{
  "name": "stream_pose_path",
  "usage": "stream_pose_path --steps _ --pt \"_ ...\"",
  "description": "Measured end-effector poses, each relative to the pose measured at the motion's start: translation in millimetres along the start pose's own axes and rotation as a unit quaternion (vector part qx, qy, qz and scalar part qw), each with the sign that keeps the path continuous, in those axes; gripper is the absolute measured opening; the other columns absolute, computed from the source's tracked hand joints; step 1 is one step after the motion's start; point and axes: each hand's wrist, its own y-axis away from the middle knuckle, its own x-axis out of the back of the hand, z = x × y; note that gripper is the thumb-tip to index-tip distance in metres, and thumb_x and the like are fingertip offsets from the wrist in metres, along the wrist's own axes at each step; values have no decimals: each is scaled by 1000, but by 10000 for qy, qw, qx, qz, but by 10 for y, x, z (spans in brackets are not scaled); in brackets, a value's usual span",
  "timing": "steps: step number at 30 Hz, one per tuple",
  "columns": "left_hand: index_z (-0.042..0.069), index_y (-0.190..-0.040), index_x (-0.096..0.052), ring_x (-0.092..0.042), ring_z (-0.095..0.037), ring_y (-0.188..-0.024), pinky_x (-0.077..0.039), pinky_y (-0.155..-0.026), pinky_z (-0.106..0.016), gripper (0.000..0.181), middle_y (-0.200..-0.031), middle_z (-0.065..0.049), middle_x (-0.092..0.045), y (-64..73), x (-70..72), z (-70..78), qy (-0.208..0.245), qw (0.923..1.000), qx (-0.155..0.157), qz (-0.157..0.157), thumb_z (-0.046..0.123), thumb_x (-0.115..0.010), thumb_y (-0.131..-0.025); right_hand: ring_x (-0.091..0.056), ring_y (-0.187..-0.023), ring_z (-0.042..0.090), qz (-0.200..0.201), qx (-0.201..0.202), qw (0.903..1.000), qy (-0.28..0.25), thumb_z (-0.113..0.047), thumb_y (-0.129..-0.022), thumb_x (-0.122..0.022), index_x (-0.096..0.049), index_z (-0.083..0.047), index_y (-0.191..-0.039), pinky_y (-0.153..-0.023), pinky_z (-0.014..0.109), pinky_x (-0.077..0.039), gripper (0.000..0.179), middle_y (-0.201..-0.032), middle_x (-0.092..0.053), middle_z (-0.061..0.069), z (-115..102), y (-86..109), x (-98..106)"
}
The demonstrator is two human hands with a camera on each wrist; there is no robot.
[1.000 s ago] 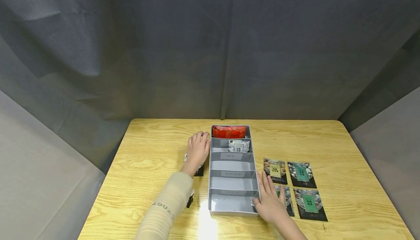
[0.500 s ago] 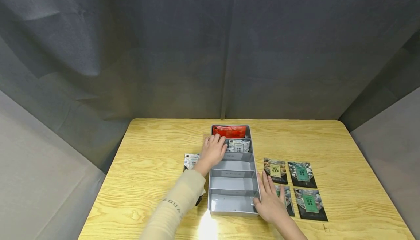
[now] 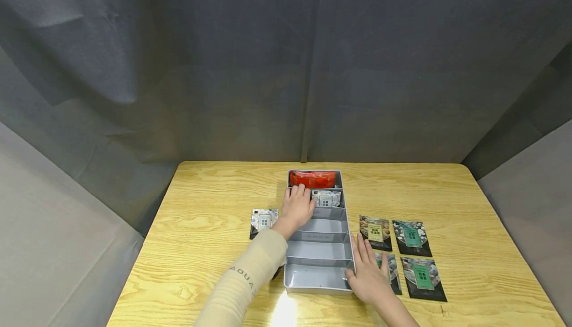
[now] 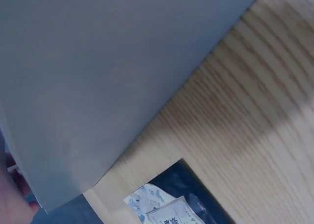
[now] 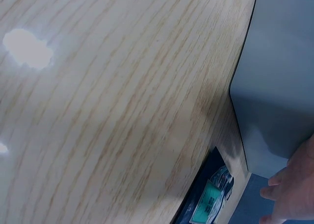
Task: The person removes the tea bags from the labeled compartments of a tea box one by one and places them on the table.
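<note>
A grey divided box (image 3: 318,288) stands in the middle of the table. My left hand (image 3: 297,208) reaches over its left wall, fingers down in the second compartment from the back. In the left wrist view, a pale sliver of a sachet (image 4: 13,168) shows between its fingers; the rest is hidden. Beside it in that compartment stands a white-patterned sachet (image 3: 325,198). Another white-and-black sachet (image 3: 264,222) lies left of the box. My right hand (image 3: 369,275) rests with straight fingers along the right wall, partly covering a green-labelled sachet (image 3: 393,270).
Red sachets (image 3: 313,179) fill the back compartment. On the right lie a yellow-labelled sachet (image 3: 375,232) and two green-labelled sachets, one farther (image 3: 412,237) and one nearer (image 3: 423,278). A dark piece (image 3: 276,273) shows beside the left sleeve. The wooden table (image 3: 482,247) ends at dark curtains.
My left hand has moved right, from the table beside the box to inside the second compartment, uncovering the sachet at left. The right hand has stayed put.
</note>
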Motion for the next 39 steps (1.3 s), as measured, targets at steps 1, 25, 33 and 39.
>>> stream_pose_path --steps 1,25,33,39 --pt "12 -116 -52 -39 -21 -108 -29 -96 -41 38 -111 -3 -46 1 3 9 12 10000 27 -42 40 -36 -95 -1 -137 38 -13 -9 10000 -3 -31 -90 -45 3 -12 -148 -100 65 10 78 -152 5 17 -2 -1 1" --pt "18 -108 -53 -40 -21 -101 -22 -99 -47 24 -102 -2 -46 16 49 43 1270 9919 54 1 35 -42 -95 -2 -137 39 49 25 10000 -3 -31 -89 -46 1 -10 -148 -100 66 9 78 -152 4 18 31 -36 -49" --pt "24 -103 -58 -43 -18 -99 -29 -96 -42 19 -102 1 -48 15 18 57 261 9983 -410 332 36 -46 -94 -2 -137 39 116 16 9999 -35 -30 -89 -47 0 -10 -148 -100 66 9 78 -152 3 19 29 -32 -53" --pt "25 -102 -58 -45 -17 -99 -32 -95 -42 15 -102 1 -50 30 11 52 -251 9948 -699 700 33 -49 -93 -2 -137 39 130 20 9999 -56 -28 -88 -47 -1 -9 -148 -99 66 9 77 -152 3 19 22 -16 -47"
